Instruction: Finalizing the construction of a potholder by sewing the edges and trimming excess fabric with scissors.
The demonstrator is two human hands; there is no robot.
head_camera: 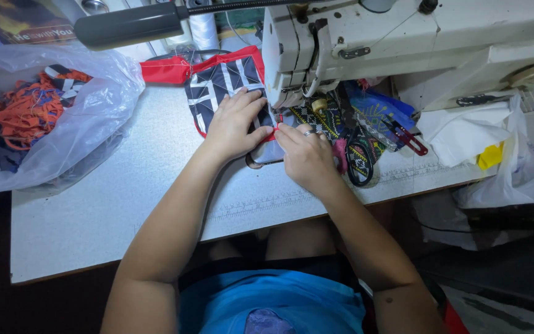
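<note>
Stitching in hand, seam part-run.
My left hand [235,124] lies flat, fingers spread, on the patterned fabric piece [224,83] under the sewing machine [366,43] head; my right hand [307,158] pinches its red-trimmed near edge. Fabric already extends far-left past the needle; the near edge looks unsewn.

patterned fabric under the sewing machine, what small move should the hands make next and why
Probably ease the patterned fabric a little further toward the needle: the left hand lies flat on it, the right hand pinches its red-trimmed edge just before the sewing machine head.
</note>
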